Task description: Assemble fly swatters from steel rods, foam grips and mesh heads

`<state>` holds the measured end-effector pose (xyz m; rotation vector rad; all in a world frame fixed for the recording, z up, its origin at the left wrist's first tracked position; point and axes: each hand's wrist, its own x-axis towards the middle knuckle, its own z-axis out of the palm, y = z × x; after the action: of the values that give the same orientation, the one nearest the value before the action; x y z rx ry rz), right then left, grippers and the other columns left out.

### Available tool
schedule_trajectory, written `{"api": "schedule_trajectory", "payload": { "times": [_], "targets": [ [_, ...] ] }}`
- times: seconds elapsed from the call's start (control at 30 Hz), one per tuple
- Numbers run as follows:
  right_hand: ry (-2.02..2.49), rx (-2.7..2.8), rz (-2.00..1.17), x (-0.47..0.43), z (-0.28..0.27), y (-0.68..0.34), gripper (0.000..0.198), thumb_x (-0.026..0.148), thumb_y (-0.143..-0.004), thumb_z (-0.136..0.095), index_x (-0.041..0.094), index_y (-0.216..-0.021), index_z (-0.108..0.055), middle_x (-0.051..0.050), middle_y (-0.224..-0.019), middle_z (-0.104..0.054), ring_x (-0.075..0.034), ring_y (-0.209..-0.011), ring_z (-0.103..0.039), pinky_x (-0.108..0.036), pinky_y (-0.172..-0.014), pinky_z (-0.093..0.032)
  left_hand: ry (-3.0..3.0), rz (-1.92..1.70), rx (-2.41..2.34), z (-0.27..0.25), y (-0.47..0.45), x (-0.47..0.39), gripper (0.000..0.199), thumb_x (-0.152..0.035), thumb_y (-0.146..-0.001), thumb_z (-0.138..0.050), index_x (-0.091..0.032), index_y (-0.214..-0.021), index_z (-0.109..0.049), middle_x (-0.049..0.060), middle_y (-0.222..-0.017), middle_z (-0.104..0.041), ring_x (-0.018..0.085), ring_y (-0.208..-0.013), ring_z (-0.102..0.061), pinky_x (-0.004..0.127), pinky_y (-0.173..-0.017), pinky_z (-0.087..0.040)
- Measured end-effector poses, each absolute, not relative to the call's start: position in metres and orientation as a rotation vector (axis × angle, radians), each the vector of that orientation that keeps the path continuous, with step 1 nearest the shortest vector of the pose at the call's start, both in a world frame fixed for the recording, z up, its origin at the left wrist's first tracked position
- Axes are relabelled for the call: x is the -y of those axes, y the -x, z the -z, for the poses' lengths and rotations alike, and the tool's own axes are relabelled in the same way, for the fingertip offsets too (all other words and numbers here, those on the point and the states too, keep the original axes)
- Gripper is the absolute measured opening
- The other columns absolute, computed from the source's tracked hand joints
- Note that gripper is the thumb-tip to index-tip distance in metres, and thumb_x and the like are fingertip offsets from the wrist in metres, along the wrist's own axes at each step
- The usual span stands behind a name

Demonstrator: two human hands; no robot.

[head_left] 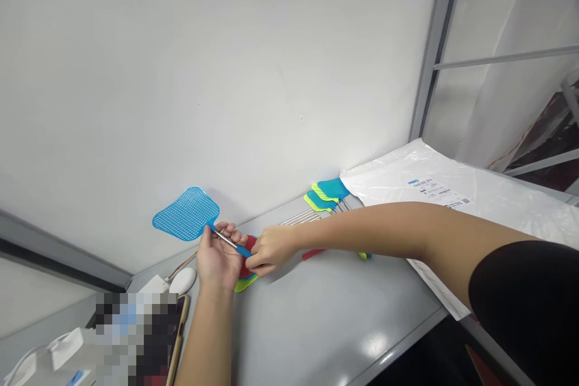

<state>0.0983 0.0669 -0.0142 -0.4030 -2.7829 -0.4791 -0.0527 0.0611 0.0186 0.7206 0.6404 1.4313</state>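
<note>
A blue fly swatter (187,214) with a perforated head and a metal shaft is held in both hands, its head pointing left. My left hand (220,262), palm up, pinches the neck just below the head, fingers curled behind the shaft. My right hand (274,248) is closed round the blue grip at the other end. Behind and below the hands lie red and yellow-green swatter heads (245,283), partly hidden. Beyond my right forearm, more blue and yellow-green swatters (323,196) lie in a stack, their metal shafts partly covered by the arm.
A white plastic mailing bag (393,172) with a label covers the right of the grey table (325,313). A round white object (183,281), a phone (180,329) and white items with cables are at the left. A pale wall (253,84) rises behind the table.
</note>
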Motion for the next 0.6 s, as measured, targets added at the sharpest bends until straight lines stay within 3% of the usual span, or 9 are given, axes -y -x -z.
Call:
{"api": "schedule_trajectory", "payload": {
  "times": [0.6],
  "targets": [
    [0.419,2.723,0.436,-0.055,0.026,-0.11,0.027,0.031,-0.091,-0.038,0.023,-0.082,-0.062,0.0,-0.066,-0.063,-0.013,-0.055,-0.051,-0.026,-0.049,-0.026,-0.67,-1.403,-0.687,-0.006,0.029,-0.054,0.031,-0.045,-0.09,-0.046,-0.018,-0.077,-0.055,0.0,-0.062,-0.057,0.011,-0.045,-0.049,0.024,-0.046,-0.042]
  ]
}}
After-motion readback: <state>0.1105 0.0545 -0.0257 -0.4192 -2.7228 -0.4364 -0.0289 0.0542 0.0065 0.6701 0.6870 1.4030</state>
